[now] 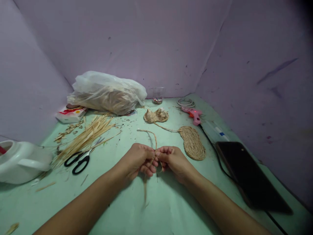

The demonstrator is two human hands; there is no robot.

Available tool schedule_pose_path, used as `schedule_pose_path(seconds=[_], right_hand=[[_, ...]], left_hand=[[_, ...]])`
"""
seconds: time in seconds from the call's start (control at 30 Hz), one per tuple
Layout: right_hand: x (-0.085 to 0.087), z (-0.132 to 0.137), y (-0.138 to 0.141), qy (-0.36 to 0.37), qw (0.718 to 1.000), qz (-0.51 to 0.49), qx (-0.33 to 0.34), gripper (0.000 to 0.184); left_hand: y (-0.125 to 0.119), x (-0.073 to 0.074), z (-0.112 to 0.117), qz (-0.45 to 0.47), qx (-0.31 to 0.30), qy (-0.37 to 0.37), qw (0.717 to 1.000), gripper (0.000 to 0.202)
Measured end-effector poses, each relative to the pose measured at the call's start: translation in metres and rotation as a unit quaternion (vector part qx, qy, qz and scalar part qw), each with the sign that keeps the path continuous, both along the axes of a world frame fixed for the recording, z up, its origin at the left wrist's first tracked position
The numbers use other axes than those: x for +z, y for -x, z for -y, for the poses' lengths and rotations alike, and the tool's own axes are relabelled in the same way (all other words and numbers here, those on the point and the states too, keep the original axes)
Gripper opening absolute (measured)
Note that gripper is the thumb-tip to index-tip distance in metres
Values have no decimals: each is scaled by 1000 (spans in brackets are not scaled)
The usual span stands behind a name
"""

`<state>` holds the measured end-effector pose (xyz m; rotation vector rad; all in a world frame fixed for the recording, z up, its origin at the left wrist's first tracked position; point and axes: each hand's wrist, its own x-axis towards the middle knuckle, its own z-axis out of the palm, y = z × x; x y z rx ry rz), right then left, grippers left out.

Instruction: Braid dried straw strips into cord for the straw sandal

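My left hand (144,160) and my right hand (170,160) meet over the middle of the table, both pinching a thin twisted fiber cord (154,135). The cord's finished length curves away behind my fingertips, and loose strands hang below them toward me. Just past my right hand lies a flat coiled sole-shaped piece (192,142) of the same fiber. A strand of cord links it to a smaller coiled fiber piece (156,116) with raised ends, farther back.
Black-handled scissors (81,162) lie by dry fiber strips (90,133) at left, near a white plastic container (24,163). Behind are a filled plastic bag (107,93) and a cup of beads (158,98). A pink glue gun (194,115), its cord and a black tablet (254,176) are right.
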<state>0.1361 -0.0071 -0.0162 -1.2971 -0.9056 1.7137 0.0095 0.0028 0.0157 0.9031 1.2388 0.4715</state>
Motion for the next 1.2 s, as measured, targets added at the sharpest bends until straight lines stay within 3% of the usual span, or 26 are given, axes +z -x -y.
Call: schedule_pose_path(seconds=[0.27,0.43,0.7,0.97,1.2], right_hand=[[3,-2,-4,14,999,8,36,7],[2,-3,-7,20,998,-10,53,7],[-2,-2,-8,12,998,-27,56,10],[2,-2,-1,-23,999,33,35,8],[1,-3,-4,-30,998,7,53,9]], left_hand=[[17,-14,-14,52,-64,24,996,10],[18,-19,-15,55,-61,28,996,11],[13,-19,-12,-11,-47,-48,998,9],[11,-21,-11,-87,-79,-153,981,11],[12,-17,-12,-36,-42,-101,993,5]])
